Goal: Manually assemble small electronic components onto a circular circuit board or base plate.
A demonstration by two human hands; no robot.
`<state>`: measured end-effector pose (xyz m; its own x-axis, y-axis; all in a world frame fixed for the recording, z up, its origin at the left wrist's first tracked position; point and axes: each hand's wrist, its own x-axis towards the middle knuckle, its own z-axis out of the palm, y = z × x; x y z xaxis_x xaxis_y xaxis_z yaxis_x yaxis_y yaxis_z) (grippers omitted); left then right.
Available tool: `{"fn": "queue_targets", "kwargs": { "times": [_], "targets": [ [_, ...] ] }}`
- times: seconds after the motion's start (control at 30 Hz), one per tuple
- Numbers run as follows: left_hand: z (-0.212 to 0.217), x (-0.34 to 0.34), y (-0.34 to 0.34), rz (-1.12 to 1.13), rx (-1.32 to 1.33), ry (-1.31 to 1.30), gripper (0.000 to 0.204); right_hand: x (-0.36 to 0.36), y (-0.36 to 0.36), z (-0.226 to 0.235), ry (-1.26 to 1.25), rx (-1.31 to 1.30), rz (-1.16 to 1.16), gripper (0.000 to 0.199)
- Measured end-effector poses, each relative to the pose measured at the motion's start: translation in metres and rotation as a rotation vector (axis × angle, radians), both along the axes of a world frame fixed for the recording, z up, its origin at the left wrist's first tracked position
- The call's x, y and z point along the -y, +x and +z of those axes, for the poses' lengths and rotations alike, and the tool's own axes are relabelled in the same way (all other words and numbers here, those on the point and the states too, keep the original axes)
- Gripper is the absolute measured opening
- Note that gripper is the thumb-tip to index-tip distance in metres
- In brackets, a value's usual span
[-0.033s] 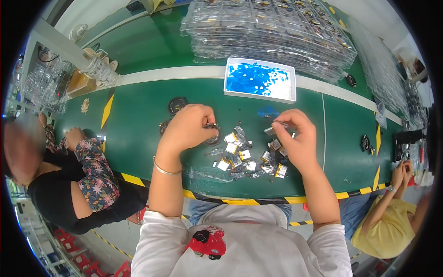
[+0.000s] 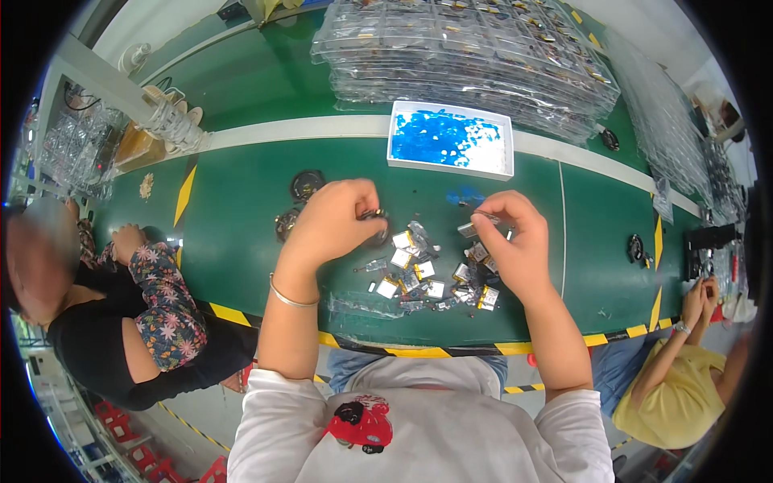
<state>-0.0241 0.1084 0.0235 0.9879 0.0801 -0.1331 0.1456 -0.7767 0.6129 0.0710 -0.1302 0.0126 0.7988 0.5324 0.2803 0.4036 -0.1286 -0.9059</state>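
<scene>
Dark round part (image 2: 376, 229) is up just over the bench (image 2: 241, 193), left hand's (image 2: 334, 221) grip pinching its edge. Right hand's (image 2: 519, 241) grip has thumb and fingers pinched on a thin metallic-looking piece (image 2: 486, 216), can't really make out what. Between the hands, nearer the front edge, there's a messy pile of little silver cells (image 2: 436, 289). Past those, a white box (image 2: 506, 153) with blue bits, then stacked clear trays (image 2: 475, 76).

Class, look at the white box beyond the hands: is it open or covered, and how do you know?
Open: no lid covers the white box, and the blue material inside shows from above.
</scene>
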Motion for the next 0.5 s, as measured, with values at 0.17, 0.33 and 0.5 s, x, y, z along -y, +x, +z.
{"fn": "queue_targets", "kwargs": {
  "times": [0.17,0.33,0.5],
  "targets": [
    [-0.009,0.053,0.017,0.339,0.190,-1.112,0.011,-0.001,-0.007,-0.003,0.140,-0.184,0.057,0.011],
    [-0.009,0.086,0.016,0.241,0.271,-1.142,0.032,-0.003,-0.014,0.006,0.197,-0.176,0.040,0.011],
    [-0.024,0.097,0.018,0.282,0.490,-1.070,0.027,-0.004,-0.016,0.012,0.097,-0.064,0.011,0.011]
  ]
}}
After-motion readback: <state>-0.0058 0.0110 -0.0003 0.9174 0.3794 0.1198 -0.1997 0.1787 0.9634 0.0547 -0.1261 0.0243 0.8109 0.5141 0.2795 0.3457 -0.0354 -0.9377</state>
